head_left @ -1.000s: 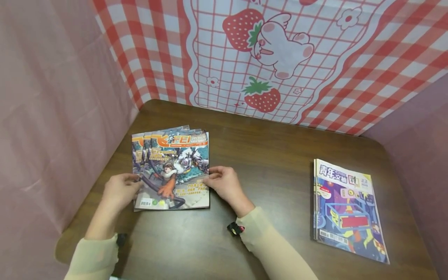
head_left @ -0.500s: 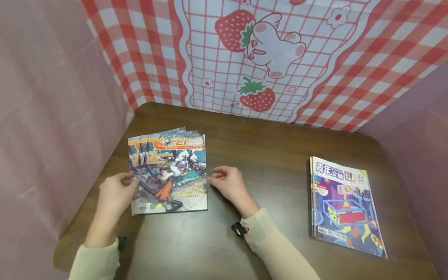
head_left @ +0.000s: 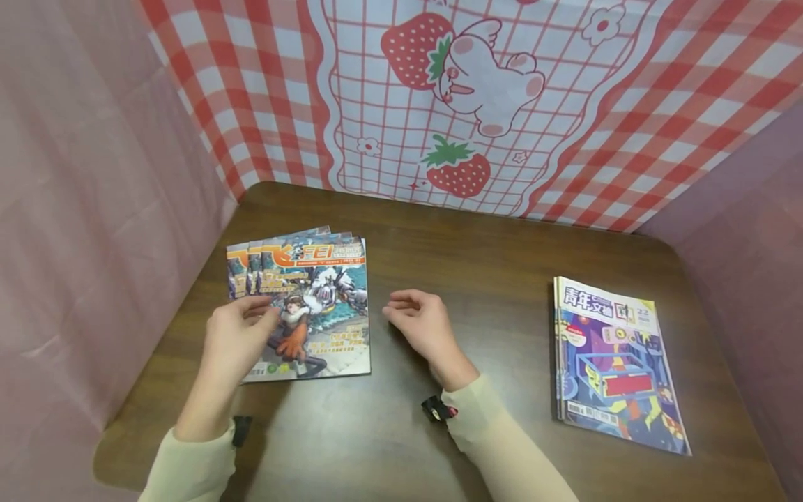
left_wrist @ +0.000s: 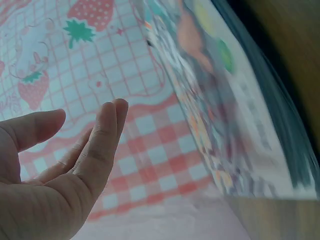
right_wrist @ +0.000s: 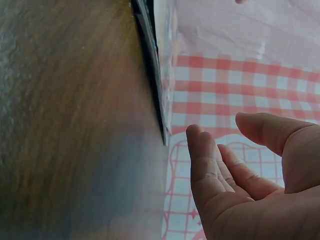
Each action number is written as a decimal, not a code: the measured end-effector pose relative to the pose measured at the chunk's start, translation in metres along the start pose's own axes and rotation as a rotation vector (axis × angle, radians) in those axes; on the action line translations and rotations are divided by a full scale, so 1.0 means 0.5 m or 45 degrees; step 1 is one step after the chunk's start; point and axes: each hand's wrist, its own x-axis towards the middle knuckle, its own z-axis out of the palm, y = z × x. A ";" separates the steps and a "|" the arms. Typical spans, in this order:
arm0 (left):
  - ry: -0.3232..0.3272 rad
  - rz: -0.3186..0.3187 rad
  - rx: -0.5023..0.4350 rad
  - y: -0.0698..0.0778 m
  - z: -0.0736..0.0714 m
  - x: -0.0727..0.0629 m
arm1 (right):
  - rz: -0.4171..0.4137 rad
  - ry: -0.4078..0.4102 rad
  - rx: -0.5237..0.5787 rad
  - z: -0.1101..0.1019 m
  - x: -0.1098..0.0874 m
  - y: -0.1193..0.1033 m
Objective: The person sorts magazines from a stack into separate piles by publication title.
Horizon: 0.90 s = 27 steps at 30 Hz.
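A stack of comic magazines lies slightly fanned on the left part of the table, its orange-lettered cover facing up. My left hand hovers over the lower left of this stack, fingers relaxed and holding nothing. In the left wrist view, a gap shows between that hand and the magazines. To the right of the stack, my right hand is apart from it, thumb and fingers loosely bent around nothing. The right wrist view shows the same hand with the stack's edge beyond it.
Another stack of magazines, with a purple cover, lies at the right of the brown table. A red-checked strawberry cloth hangs at the back. Pink curtains close off the left and right sides.
My right hand has let go of the stack's right edge and drawn away to the right. My left hand has left the left edge and moved right, over the cover.
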 end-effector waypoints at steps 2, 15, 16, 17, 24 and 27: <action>-0.013 0.024 0.008 0.007 0.011 -0.001 | -0.008 0.013 0.004 -0.006 -0.003 -0.001; -0.141 0.090 -0.159 0.062 0.075 -0.006 | -0.019 0.109 0.093 -0.071 -0.023 -0.010; -0.144 0.103 -0.161 0.067 0.081 -0.006 | -0.016 0.118 0.098 -0.077 -0.025 -0.010; -0.147 0.115 -0.162 0.071 0.087 -0.007 | -0.012 0.124 0.105 -0.083 -0.027 -0.010; -0.198 0.202 -0.280 0.108 0.153 -0.015 | 0.019 0.185 0.126 -0.122 -0.040 0.004; -0.238 0.221 -0.340 0.128 0.182 -0.017 | 0.018 0.202 0.147 -0.139 -0.046 0.006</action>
